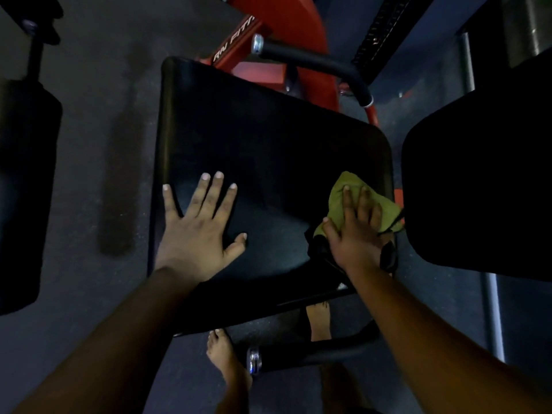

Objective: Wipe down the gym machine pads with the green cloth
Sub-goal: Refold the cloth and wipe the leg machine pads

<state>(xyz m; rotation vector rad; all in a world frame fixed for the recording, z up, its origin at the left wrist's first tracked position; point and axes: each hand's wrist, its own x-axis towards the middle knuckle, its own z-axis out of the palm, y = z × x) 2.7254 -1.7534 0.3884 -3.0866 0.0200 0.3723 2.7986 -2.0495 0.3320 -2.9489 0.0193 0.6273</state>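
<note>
**Inspector:** State the condition of the main pad.

**Assistant:** The large black rectangular vinyl seat pad (254, 150) fills the middle of the view, set at a slight angle. Its surface is dark with a dull sheen near the left edge.

**Inspector:** The hands?

**Assistant:** The left hand (198, 231) lies flat on the near left part of the pad, fingers straight and spread, thumb out to the side, holding nothing. The right hand (358, 234) presses down with straight fingers on the crumpled olive-green cloth (346, 192), which sits at the pad's near right corner. The cloth bunches out beyond the fingertips and the thumb.

**Inspector:** Anything else at that corner?

**Assistant:** A dark strap or cord runs from under the right hand toward the pad's edge; what it is I cannot tell.

**Inspector:** Surroundings?

**Assistant:** A red painted metal machine frame (286, 28) with partial white lettering stands beyond the pad. A black foam-covered handle bar with a chrome end cap (313, 62) curves across it. A second black pad (484, 174) sits just right of the first, and a black cylindrical roller pad (25, 186) is well apart to the left. The dark speckled rubber floor (98, 85) lies below, with two bare feet (227, 360) near a second chrome-capped bar (298, 354).
</note>
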